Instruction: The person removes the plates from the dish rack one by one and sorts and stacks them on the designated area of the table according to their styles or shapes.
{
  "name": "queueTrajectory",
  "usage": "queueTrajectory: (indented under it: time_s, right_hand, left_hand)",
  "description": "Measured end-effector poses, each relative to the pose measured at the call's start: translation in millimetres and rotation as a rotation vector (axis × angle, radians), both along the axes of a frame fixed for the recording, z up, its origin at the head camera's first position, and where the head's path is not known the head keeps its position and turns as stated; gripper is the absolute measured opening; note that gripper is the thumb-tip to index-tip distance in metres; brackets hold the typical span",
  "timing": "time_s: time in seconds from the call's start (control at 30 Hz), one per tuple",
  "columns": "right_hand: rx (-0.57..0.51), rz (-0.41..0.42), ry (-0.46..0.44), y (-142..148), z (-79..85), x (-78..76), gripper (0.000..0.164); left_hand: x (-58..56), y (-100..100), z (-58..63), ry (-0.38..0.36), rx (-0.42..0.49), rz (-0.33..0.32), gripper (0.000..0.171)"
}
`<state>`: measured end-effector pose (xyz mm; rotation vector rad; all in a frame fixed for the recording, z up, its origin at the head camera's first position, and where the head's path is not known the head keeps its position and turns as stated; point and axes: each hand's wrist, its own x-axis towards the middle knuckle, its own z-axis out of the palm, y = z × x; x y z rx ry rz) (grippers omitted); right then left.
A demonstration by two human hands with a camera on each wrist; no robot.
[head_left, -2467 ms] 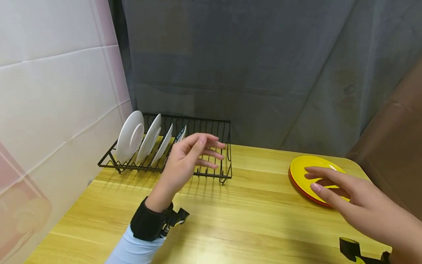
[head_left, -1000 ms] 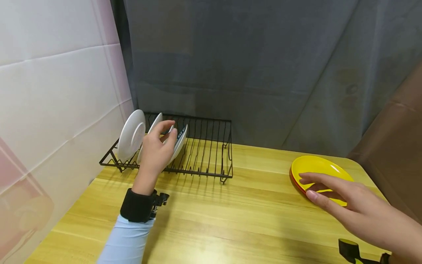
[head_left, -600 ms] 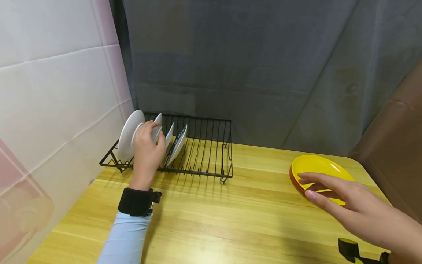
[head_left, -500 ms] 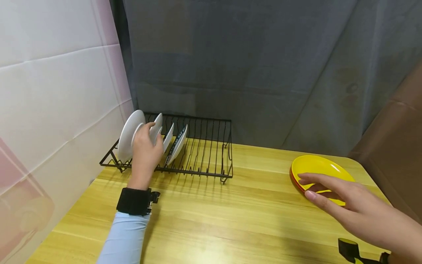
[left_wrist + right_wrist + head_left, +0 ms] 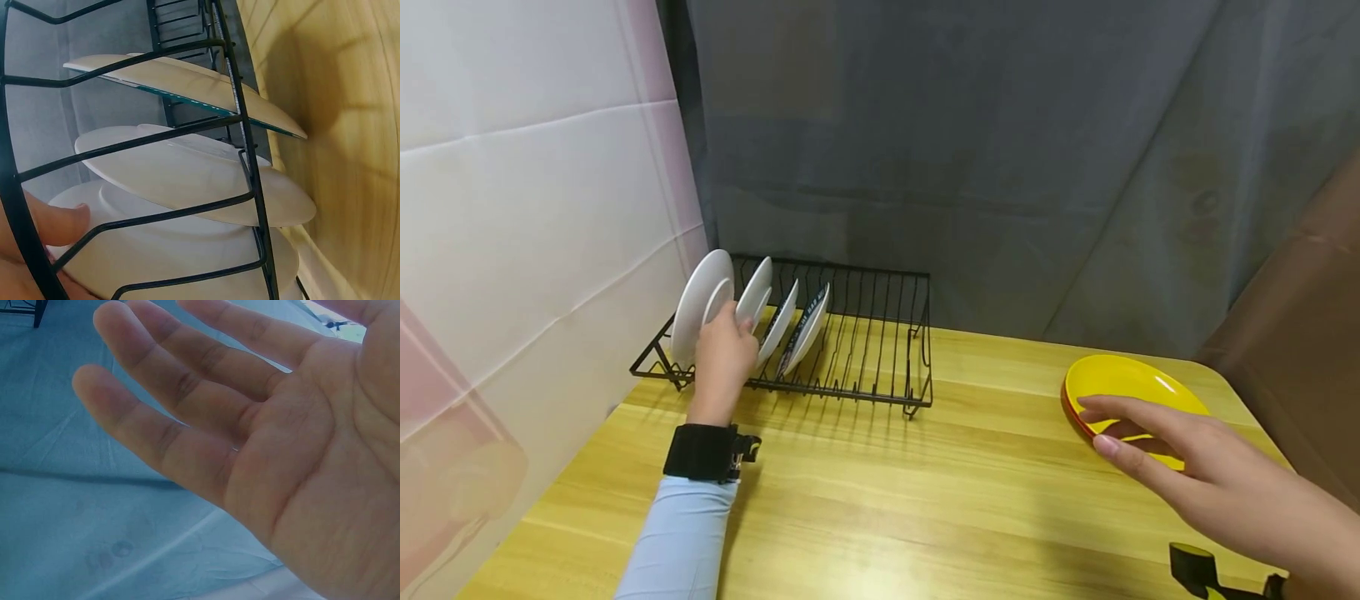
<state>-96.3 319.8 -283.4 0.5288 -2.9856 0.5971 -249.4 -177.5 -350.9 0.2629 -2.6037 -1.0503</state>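
Note:
Several plates stand on edge in a black wire dish rack [image 5: 880,333]. My left hand [image 5: 722,354] pinches the lower front edge of the second white plate [image 5: 757,287] from the left. The left wrist view shows the thumb [image 5: 65,225] against that plate's face; the fingers are mostly hidden. A white plate [image 5: 695,300] leans to its left, and two plates, one white [image 5: 780,327] and one with a dark patterned face [image 5: 808,331], are to its right. My right hand [image 5: 1206,467] hovers with loosely bent fingers near a yellow plate [image 5: 1120,379], holding nothing.
Beneath the yellow plate lies a red plate [image 5: 1072,414], mostly hidden. All of it rests on a wooden table [image 5: 880,500]. A grey curtain [image 5: 962,167] hangs behind, a pale sheet [image 5: 535,208] at left and a brown cloth [image 5: 1292,333] at right.
My left hand has moved left from the rack's middle, past the patterned plate, then lowered and closed on the second white plate. The right hand has hardly moved.

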Motion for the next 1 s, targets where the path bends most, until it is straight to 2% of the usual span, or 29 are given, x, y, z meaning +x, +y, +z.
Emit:
queueTrajectory:
  time_s: [0.1,0.27,0.33,0.5,0.63,0.8,1.0]
  right_hand:
    - [-0.001,0.002,-0.001,0,0.5,-0.8,0.038]
    - [-0.008,0.016,-0.008,-2,1.3,-2.4,0.038]
    - [-0.010,0.021,-0.014,-3,1.9,-3.2,0.038]
    - [-0.012,0.017,-0.029,-4,3.2,-4.5,0.038]
    - [-0.015,0.022,-0.027,-4,3.0,-6.0,0.038]
    - [-0.014,0.019,-0.037,-3,2.8,-7.5,0.038]
    - [-0.007,0.005,-0.050,-2,2.7,-8.8,0.039]
  left_hand:
    - [0.4,1,-1.6,0.015,0.014,0.021,0.040]
    - [0.1,2,-3.0,0.083,0.027,0.034,0.039]
    - [-0.3,2,-2.4,0.111,0.031,0.033,0.040]
    - [1.0,4,1.7,0.128,0.063,0.027,0.042]
    - [2.9,8,6.1,0.184,0.103,0.002,0.032]
    - [8.5,18,17.0,0.342,0.127,-0.043,0.021]
    - [20.4,34,32.7,0.582,0.109,-0.072,0.013]
